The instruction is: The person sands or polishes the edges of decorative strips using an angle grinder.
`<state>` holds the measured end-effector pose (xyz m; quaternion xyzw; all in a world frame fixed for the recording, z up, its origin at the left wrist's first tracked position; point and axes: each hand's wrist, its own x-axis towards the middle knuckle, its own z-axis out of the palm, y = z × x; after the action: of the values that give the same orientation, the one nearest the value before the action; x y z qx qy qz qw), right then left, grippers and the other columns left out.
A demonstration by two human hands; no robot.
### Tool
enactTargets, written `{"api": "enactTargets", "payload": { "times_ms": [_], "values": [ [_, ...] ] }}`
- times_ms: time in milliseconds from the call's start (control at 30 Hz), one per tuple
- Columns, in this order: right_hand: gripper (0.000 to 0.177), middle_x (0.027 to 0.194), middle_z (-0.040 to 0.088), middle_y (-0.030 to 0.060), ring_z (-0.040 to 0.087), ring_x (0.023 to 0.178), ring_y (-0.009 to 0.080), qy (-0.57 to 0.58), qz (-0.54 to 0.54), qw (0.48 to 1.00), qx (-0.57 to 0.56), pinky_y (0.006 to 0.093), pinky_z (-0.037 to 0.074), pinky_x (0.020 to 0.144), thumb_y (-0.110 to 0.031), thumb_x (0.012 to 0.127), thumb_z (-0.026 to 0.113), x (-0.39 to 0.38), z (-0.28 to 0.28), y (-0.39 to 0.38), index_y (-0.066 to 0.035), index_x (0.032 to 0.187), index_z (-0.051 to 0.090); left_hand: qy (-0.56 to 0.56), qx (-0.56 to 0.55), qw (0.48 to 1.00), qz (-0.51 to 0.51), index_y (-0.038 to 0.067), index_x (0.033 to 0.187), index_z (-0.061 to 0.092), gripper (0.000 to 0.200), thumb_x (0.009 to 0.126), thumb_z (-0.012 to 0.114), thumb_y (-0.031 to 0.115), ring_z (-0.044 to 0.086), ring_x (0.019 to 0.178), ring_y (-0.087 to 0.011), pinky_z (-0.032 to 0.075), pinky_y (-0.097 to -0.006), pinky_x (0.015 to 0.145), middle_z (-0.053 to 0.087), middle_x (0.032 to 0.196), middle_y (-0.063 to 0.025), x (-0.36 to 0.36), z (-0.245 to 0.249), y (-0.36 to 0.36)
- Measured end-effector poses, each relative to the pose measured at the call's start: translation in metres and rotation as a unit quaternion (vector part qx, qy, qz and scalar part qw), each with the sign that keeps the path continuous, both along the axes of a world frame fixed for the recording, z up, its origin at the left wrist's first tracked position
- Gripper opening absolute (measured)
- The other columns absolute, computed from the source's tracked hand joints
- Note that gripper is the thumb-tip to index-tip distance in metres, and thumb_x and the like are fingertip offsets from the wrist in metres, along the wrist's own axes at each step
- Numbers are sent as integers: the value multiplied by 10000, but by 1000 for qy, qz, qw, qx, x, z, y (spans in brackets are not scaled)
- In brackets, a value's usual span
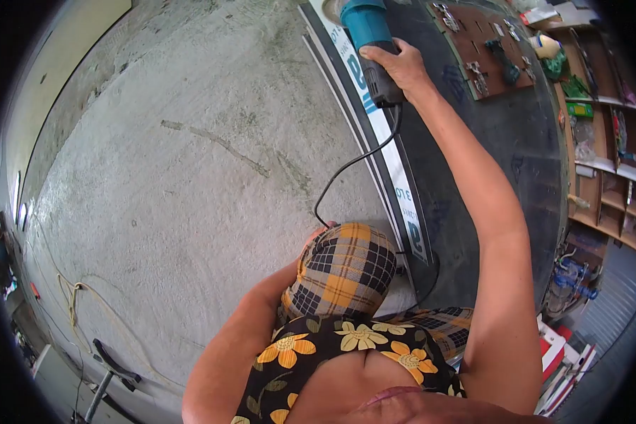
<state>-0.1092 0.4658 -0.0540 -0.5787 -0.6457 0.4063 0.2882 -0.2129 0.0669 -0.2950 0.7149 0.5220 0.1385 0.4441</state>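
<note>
Out ahead, a blue power tool point(367, 28) is sitting over the printed strip point(401, 180).
The right hand point(404, 68) is holding its dark body, curled round; a cord point(343, 168) is trailing towards the plaid knee point(353, 265), and behind that the left hand point(313, 237) is mostly hiding, its grip impossible to tell. Further right, a drill point(502, 62) is lying on a brown board point(472, 37).

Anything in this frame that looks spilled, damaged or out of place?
Two small things. Dark streaks mark the grey floor, breaking its paler surface; I can't tell whether they are stains or damage. At the left, a pale rope lies loosely looped. The teal power tool in the right hand shows nothing odd.
</note>
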Motion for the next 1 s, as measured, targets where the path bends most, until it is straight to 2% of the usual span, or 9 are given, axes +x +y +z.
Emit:
{"api": "enactTargets", "payload": {
  "times_ms": [67, 167, 300, 400, 633, 733, 1000],
  "values": [
    [761, 944, 654, 107, 649, 763, 145, 16, 9, 1000, -22, 288, 545, 675, -446, 684, 822, 8, 13, -28, 57, 1193, 562, 1, 5, 1000, -2, 35, 1074, 619, 228, 862, 593, 113, 643, 761, -288, 494, -378, 634, 656, 868, -138, -1, -1, 4],
    [642, 886, 667, 97, 635, 747, 148, 39, -20, 999, -14, 299, 523, 666, -401, 655, 831, 16, 19, -58, 38, 1075, 626, 5, 10, 1000, -5, 35, 1071, 619, 225, 862, 593, 112, 642, 761, -289, 493, -379, 633, 655, 868, -138, -2, -1, 6],
    [674, 880, 668, 107, 643, 752, 166, 35, -22, 999, 13, 304, 522, 688, -426, 657, 818, 33, 12, -81, 56, 1082, 616, 10, 13, 1000, -11, 35, 1066, 620, 221, 861, 593, 111, 641, 761, -291, 492, -381, 633, 653, 867, -139, -4, -1, 3],
    [701, 896, 671, 122, 646, 774, 178, -11, -41, 999, 22, 315, 524, 711, -447, 654, 802, 42, -1, -95, 61, 1098, 613, 12, 16, 1000, -15, 35, 1063, 620, 218, 860, 593, 110, 640, 761, -293, 492, -382, 632, 652, 866, -140, -5, -3, 2],
    [758, 956, 669, 156, 651, 852, 209, 2, -48, 999, -8, 339, 521, 769, -458, 647, 793, 56, -19, -128, 67, 1157, 596, 14, 14, 1000, -16, 35, 1054, 621, 211, 858, 593, 108, 639, 762, -297, 490, -384, 631, 650, 864, -142, -7, -5, 0],
    [780, 974, 667, 163, 650, 871, 218, -29, -52, 998, -15, 345, 516, 795, -464, 651, 793, 63, -19, -143, 66, 1183, 582, 17, 14, 1000, -17, 35, 1051, 621, 208, 857, 593, 107, 638, 762, -299, 490, -385, 631, 649, 864, -142, -7, -6, -2],
    [812, 982, 665, 165, 651, 885, 227, -30, -71, 997, -28, 348, 511, 817, -478, 650, 799, 70, -33, -161, 67, 1206, 568, 15, 10, 1000, -21, 35, 1041, 621, 201, 855, 594, 105, 636, 762, -303, 488, -388, 629, 646, 862, -144, -7, -6, -4]
  ]
}}
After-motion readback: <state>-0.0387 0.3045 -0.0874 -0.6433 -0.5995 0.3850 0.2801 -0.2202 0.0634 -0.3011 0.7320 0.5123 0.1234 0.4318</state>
